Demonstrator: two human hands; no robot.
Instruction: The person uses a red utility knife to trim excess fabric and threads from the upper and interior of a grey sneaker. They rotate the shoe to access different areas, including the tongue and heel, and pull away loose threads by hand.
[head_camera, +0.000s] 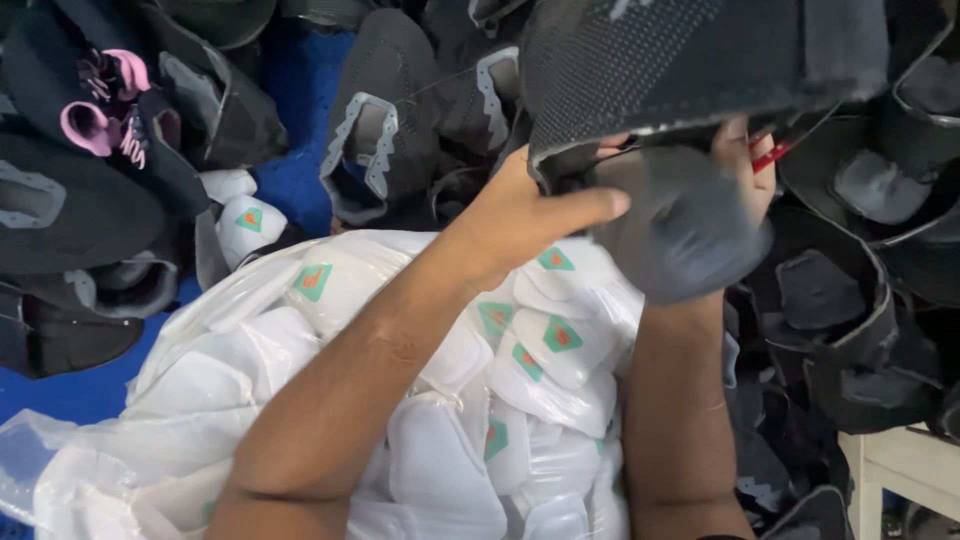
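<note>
Nearest, below both forearms: clear plastic bag (150, 400) packed with white padded pieces (440, 470), green-orange diamond marks; bag edge crowds wrists, little free room underneath. Left hand (520, 215): thumb stretched flat along lower edge of black shoe upper (690, 60), other fingers hidden behind it, grip closed on upper. Right hand (745, 160): fingers curled shut under same upper, red tool (772, 155) pinched at fingertips. Beyond fingers: heaps of black uppers (390, 120) all round; blue surface (290, 110) shows left only.
</note>
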